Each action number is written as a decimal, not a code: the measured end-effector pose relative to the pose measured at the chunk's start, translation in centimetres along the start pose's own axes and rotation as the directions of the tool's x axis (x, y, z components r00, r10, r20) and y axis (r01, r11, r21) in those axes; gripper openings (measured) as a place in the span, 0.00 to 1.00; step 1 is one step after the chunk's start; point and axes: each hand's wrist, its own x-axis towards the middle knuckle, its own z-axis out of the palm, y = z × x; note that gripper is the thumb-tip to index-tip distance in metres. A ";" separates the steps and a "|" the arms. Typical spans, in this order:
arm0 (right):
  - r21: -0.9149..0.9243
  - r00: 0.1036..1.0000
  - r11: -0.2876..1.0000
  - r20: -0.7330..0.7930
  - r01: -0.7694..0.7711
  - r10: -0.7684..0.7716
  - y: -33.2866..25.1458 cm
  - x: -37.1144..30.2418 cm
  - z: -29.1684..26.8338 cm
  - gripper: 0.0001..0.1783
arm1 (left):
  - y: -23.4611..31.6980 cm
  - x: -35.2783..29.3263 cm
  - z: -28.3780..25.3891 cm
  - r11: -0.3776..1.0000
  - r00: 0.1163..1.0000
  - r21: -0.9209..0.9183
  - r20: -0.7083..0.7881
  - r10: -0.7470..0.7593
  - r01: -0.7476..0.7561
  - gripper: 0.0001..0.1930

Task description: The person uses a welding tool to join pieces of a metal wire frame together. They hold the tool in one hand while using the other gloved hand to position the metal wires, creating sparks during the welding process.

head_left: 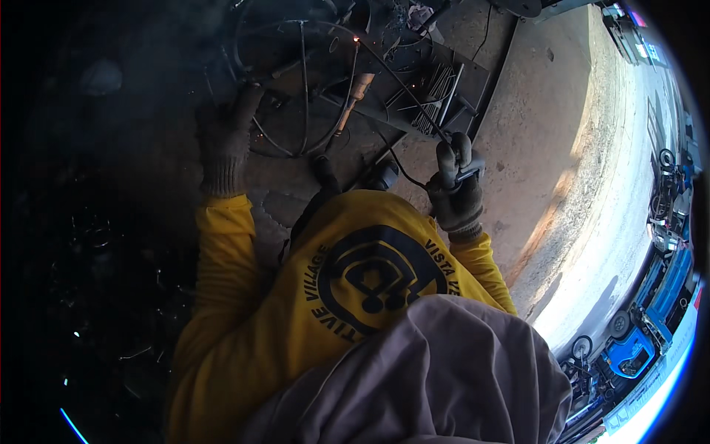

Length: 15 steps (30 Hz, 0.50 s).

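Note:
My left hand, in a dark knitted glove, is closed at the near left side of a round metal rod frame; shadow hides most of its fingers. Curved rods and a straight crossbar make up this frame. My right hand, gloved too, wraps round what looks like a welding electrode holder, largely covered by the fingers. From it a thin dark rod runs up and left to a small glowing spot on the frame's far side. An orange-tan cylindrical piece lies along a frame bar.
Several thin metal rods lie bundled right of the frame. A dark cable loops near my right hand. My shoes are just below the frame. Parked motorcycles and a blue vehicle stand beyond the sunlit road.

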 end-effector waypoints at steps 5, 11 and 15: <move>-0.230 0.999 0.973 0.005 0.035 -0.035 0.4 0.0 0.0 0.28 | -1.2 0.3 0.2 0.996 0.998 -0.065 -0.017 0.065 -0.066 0.53; -0.059 0.989 0.989 -0.062 -0.137 0.133 1.8 -0.7 -0.1 0.28 | -1.4 0.6 0.4 0.991 0.995 -0.095 0.014 0.096 -0.094 0.51; -0.458 0.972 0.858 0.103 0.235 -0.211 1.1 0.8 -0.4 0.28 | 0.1 -2.1 1.0 0.923 0.997 -0.381 -0.070 0.022 -0.047 0.37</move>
